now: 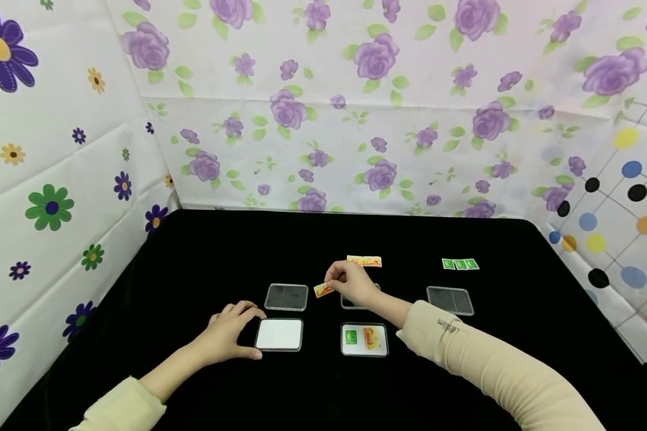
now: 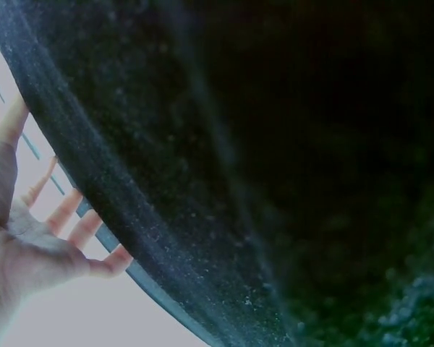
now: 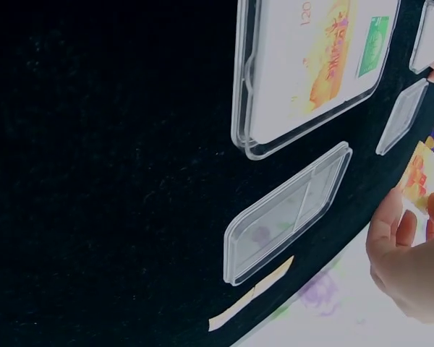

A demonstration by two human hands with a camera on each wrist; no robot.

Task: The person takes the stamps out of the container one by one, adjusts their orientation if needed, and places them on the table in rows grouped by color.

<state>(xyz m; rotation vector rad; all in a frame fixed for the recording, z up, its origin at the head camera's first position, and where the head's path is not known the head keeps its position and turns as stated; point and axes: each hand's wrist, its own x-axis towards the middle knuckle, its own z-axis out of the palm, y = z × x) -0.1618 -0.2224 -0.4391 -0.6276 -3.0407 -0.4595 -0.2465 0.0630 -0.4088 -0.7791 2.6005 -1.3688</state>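
Observation:
My right hand pinches an orange-and-yellow stamp between thumb and fingertips, above the cloth between two clear lids. The same stamp shows upright in the right wrist view. My left hand lies with spread fingers beside a clear case with a white insert; its index fingertip is at the upper left corner, its thumb at the lower left one. To the right, another case has a green stamp and a larger orange stamp on its white insert.
Clear lids lie behind the cases: one on the left, one partly under my right hand, one on the right. Farther back are two orange stamps and a row of green stamps. Flowered cloth walls enclose the black table.

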